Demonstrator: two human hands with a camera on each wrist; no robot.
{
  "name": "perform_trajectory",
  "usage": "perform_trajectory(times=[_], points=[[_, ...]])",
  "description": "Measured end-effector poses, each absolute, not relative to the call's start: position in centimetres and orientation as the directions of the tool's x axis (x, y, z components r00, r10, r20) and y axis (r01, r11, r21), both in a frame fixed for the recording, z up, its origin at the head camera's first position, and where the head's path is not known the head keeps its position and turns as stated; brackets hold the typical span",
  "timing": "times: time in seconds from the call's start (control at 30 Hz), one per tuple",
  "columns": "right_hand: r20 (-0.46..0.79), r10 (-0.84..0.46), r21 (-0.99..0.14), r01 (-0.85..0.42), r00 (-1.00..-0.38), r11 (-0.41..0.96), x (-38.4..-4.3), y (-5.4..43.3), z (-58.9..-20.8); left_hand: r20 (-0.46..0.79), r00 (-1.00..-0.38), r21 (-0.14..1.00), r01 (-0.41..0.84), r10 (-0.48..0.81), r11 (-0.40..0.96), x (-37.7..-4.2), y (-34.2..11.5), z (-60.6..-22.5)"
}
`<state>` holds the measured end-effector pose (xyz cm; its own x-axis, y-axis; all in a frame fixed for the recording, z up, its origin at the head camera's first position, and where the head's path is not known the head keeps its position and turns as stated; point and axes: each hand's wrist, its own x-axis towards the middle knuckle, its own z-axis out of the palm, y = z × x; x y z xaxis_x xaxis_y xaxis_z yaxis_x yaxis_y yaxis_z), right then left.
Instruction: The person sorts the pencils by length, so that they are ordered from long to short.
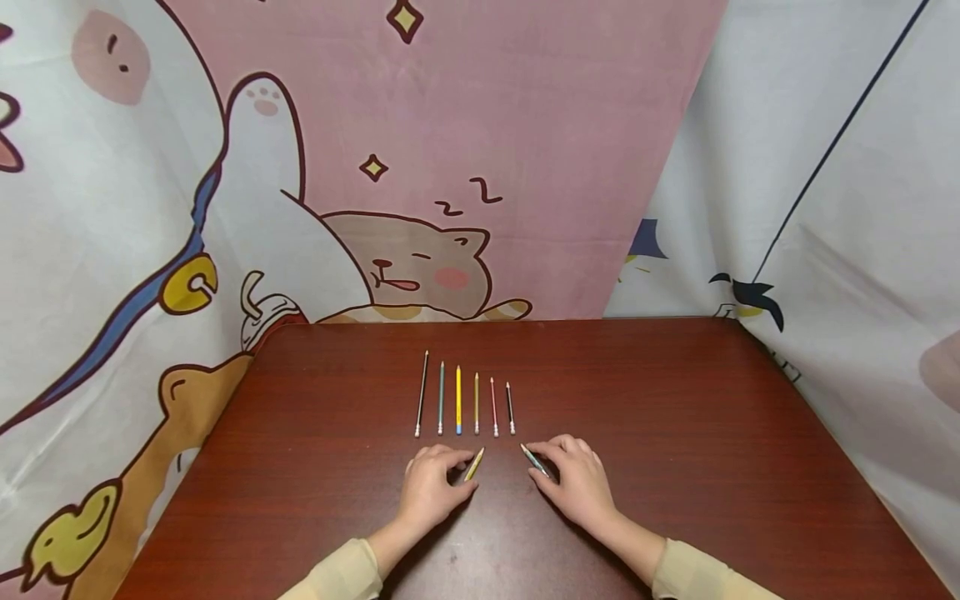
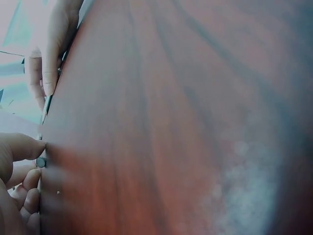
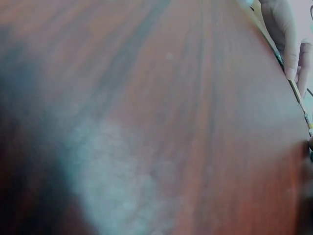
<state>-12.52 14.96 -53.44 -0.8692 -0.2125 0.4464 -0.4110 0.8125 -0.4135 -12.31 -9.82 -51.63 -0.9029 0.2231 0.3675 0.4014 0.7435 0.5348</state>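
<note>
Between thumb and index finger of my left hand (image 1: 433,482) is a short yellow pencil (image 1: 475,464), tip pointing away and slightly right. The left wrist view shows its round end (image 2: 41,162) between the fingertips. My right hand (image 1: 577,477) pinches a short dark green pencil (image 1: 533,458), whose tip slants up and left toward the other pencil. Just beyond the hands, several pencils lie side by side, tips away, shortening from left to right: a long black one (image 1: 422,393), a blue-green one (image 1: 441,398), a bright yellow one (image 1: 459,400), and others, including a pink one (image 1: 494,408).
The brown wooden table (image 1: 300,467) spans the work area, its far edge against a pink and white cartoon cloth (image 1: 555,167). White cloth (image 1: 840,208) hangs on the right side. Table surface extends on both sides of the pencil row.
</note>
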Motion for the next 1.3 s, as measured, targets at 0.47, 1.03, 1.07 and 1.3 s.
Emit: perform_trajectory(times=[0.47,1.03,1.07,1.3], points=[[0.491,-0.198,-0.444,-0.439,-0.848,0.781,-12.99,15.20,-53.21,0.404,-0.887,0.549,0.430,0.223,0.716,-12.46,-10.07,-51.73],[0.452,-0.224,-0.430,-0.431,-0.864,0.793,-12.90,15.81,-53.07,0.430,-0.871,0.517,0.455,0.240,0.725,-12.50,-10.12,-51.80],[0.452,-0.227,-0.427,-0.433,-0.863,0.794,-12.87,15.82,-53.05,0.432,-0.869,0.514,0.457,0.241,0.726,-12.49,-10.13,-51.81],[0.470,-0.230,-0.417,-0.443,-0.852,0.794,-12.85,15.85,-52.83,0.450,-0.857,0.524,0.479,0.249,0.704,-12.64,-10.23,-51.61]])
